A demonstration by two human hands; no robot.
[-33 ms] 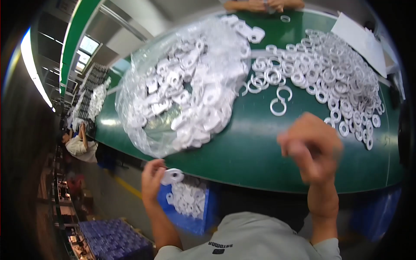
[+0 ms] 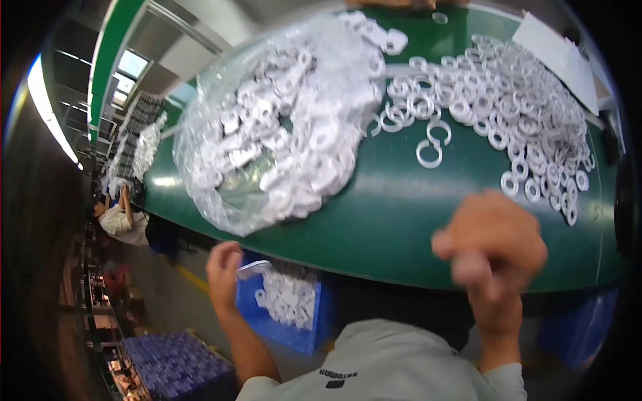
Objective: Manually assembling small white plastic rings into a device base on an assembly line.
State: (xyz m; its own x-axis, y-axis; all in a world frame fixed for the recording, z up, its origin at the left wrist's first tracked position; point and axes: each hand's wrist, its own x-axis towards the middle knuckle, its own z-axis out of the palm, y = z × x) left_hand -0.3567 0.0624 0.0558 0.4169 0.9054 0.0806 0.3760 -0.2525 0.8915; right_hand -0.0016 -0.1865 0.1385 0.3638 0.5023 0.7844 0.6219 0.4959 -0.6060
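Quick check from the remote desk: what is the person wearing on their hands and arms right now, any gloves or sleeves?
No gloves: the left hand and the right hand are bare, and both forearms are uncovered. No watch, ring or band is visible. The right hand is motion-blurred. A light grey-green short-sleeved shirt with a small dark printed mark shows at the lower edge.

The right hand (image 2: 491, 250) is smeared by motion blur so its fingers and any contents cannot be told, the blue bin (image 2: 284, 314) runs partly under the desk (image 2: 401, 220) edge, the clear bag (image 2: 281, 127) veils its white pieces, and the ring (image 2: 439, 17) by the top edge is tiny.
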